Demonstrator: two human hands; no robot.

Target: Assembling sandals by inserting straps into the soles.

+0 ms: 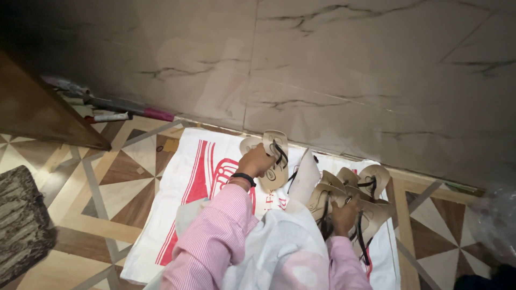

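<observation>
Mid-sort: left hand (257,160) clamped on beige flat sandal with black thong strap (274,156), frame centre. Right hand (344,215) gripping pile of matching sandals (355,196) over white-and-red woven sack (188,177). Next probably needs steady placement.

sandals (352,196): beige soles, black straps
held sandal (274,158): beige, black strap, dark oval mark on the sole
sack (183,177): white with red stripes and red print
sleeves (215,241): pink and white fine stripes
wristband (243,178): black
cloth (279,252): white with pale pink patches
floor (123,177): tiles in brown, tan and cream triangles with grey bands
wall (322,64): cream marble with dark grey veins
rolls (121,107): grey, one end magenta, by the wall
block (21,220): dark, rough grey-brown streaks, at the left edge of the floor
plastic bag (494,220): clear, greyish
</observation>
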